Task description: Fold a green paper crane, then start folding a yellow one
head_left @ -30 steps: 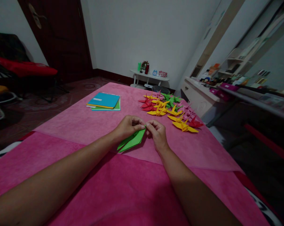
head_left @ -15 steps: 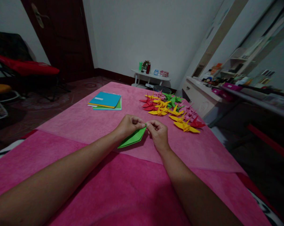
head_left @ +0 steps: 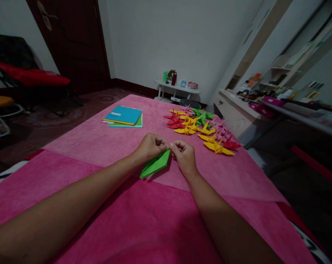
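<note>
A folded green paper (head_left: 155,164), long and pointed, is held just above the pink cloth (head_left: 105,146). My left hand (head_left: 149,147) pinches its far tip from the left. My right hand (head_left: 184,156) pinches the same tip from the right, fingers curled. The two hands almost touch over the tip. The paper's near point rests low toward me, between my forearms.
Several folded paper cranes (head_left: 201,130) in red, yellow, green and pink lie on the cloth at the right rear. A stack of coloured paper sheets (head_left: 123,116), blue on top, lies at the left rear. A cluttered desk (head_left: 237,110) stands right of the table.
The green paper's near end has tilted slightly and shifted a little to the right. Both hands stay pinched on its far tip in nearly the same place.
</note>
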`<state>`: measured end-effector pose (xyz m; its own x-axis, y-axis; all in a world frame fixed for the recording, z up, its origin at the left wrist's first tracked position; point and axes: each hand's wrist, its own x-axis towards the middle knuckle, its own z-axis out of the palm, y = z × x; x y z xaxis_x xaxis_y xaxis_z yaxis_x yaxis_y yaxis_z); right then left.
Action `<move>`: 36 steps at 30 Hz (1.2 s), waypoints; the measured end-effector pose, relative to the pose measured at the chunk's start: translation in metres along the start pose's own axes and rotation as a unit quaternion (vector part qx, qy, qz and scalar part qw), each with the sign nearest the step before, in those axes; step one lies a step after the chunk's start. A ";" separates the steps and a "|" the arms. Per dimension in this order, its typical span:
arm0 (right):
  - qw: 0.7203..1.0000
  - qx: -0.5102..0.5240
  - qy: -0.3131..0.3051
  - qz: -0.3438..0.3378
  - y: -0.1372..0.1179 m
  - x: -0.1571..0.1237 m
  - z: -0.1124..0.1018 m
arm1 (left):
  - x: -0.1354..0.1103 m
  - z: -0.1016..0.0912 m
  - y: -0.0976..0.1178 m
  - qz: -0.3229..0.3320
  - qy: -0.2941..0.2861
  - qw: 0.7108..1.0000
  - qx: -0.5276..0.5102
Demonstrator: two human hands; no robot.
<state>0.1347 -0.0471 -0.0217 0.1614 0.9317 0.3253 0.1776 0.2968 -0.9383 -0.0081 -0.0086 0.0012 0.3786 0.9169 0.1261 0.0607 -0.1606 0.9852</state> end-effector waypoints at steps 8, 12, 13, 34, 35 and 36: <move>0.999 0.032 0.031 0.010 0.008 0.004 -0.002 | -0.003 0.007 -0.001 -0.004 -0.037 0.999 0.002; 0.996 0.071 -0.019 0.053 0.010 0.004 -0.002 | 0.001 0.003 -0.002 -0.019 -0.012 1.000 -0.021; 0.997 0.051 -0.031 0.049 0.010 0.003 -0.002 | 0.002 0.003 -0.002 -0.019 -0.011 0.999 -0.027; 0.997 0.028 0.070 0.010 0.008 0.010 -0.012 | 0.014 -0.018 -0.014 -0.067 -0.021 0.996 -0.062; 0.996 0.032 0.077 0.012 0.009 0.010 -0.013 | 0.014 -0.020 -0.014 -0.068 -0.025 0.995 -0.062; 0.996 0.035 0.081 0.015 0.009 0.011 -0.014 | 0.015 -0.021 -0.015 -0.067 -0.028 0.995 -0.061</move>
<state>0.1521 -0.0369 -0.0253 0.3208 0.8962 0.3064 0.1035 0.2883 -0.9519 -0.0230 0.0153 -0.0090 0.4252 0.9050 -0.0115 0.0028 0.0114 0.9999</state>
